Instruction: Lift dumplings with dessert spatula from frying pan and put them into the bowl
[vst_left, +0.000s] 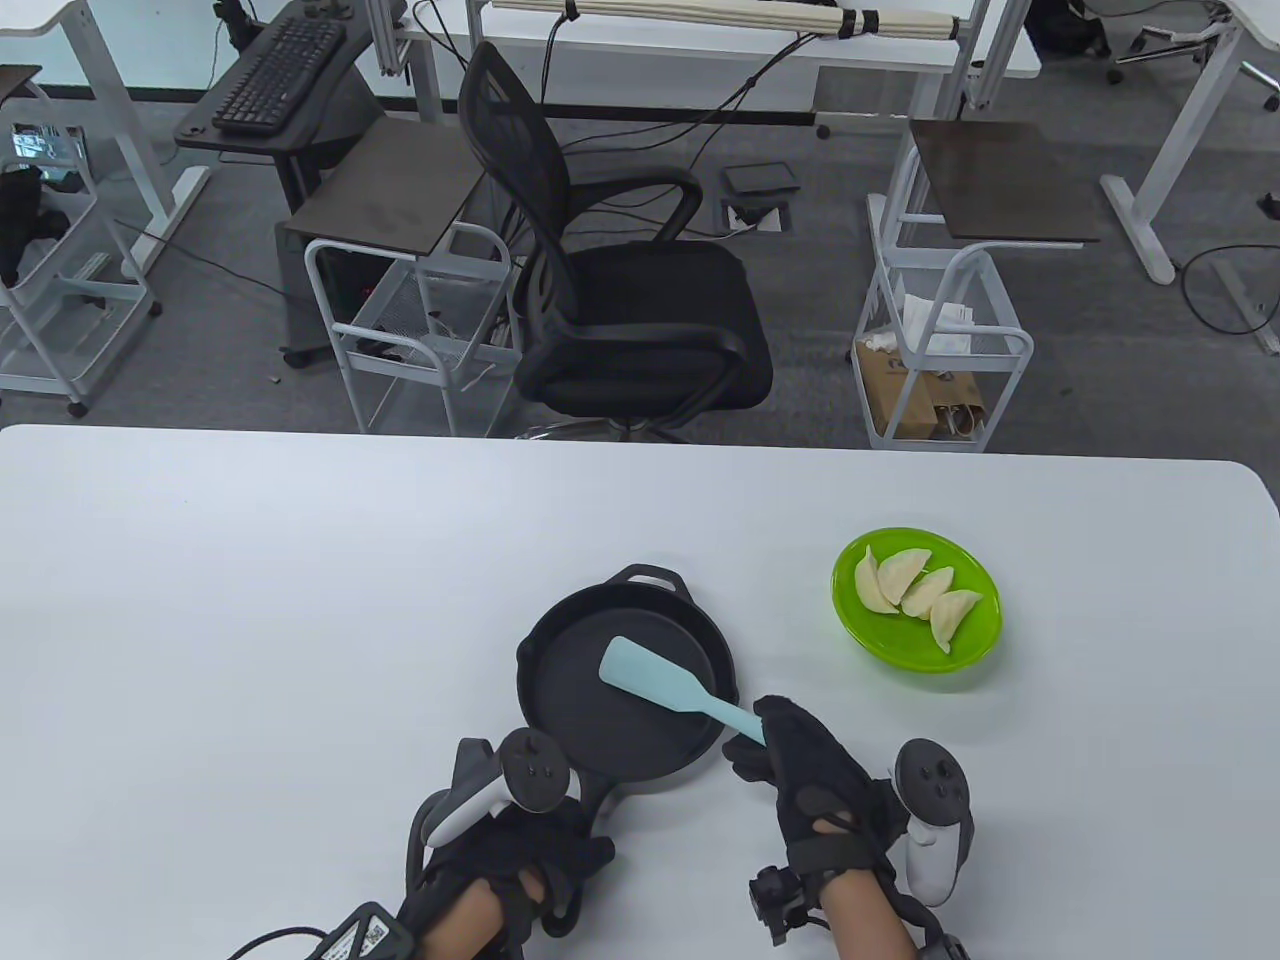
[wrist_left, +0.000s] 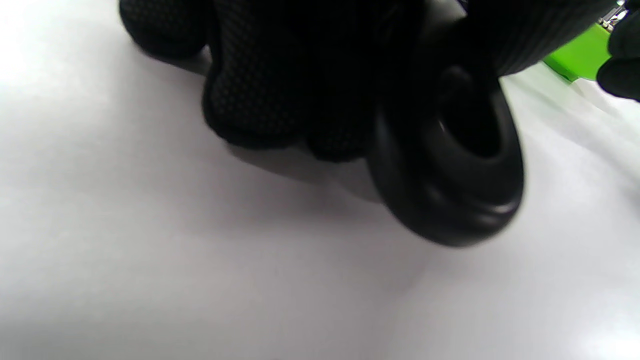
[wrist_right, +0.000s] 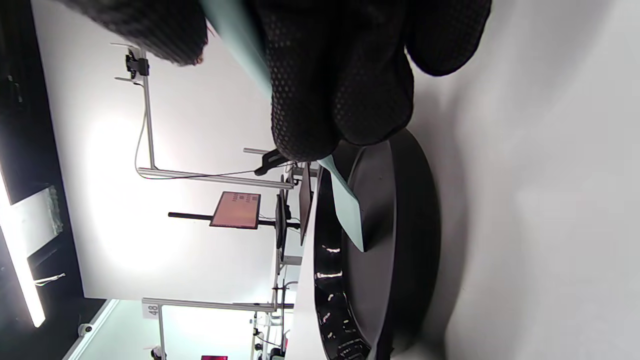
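**Spatula blade over an empty pan, four dumplings in the bowl**

Table view: the right hand (vst_left: 800, 765) is gripping the pale blue dessert spatula (vst_left: 670, 685) by its handle, the blade pointing toward ten o'clock and lying over the black frying pan (vst_left: 560, 700). The left hand (vst_left: 520, 860) is curling round the pan's handle at six o'clock of the pan. At two o'clock from the pan, well apart, the green bowl (vst_left: 975, 655) is holding four dumplings (vst_left: 915, 595).

Left wrist view: gloved fingers (wrist_left: 280, 90) are wrapping the looped end of the pan handle (wrist_left: 450, 165) above the white table (wrist_left: 200, 275).

Right wrist view: fingers (wrist_right: 340, 90) are clamping the spatula handle; the blade is hanging over the pan's inside.
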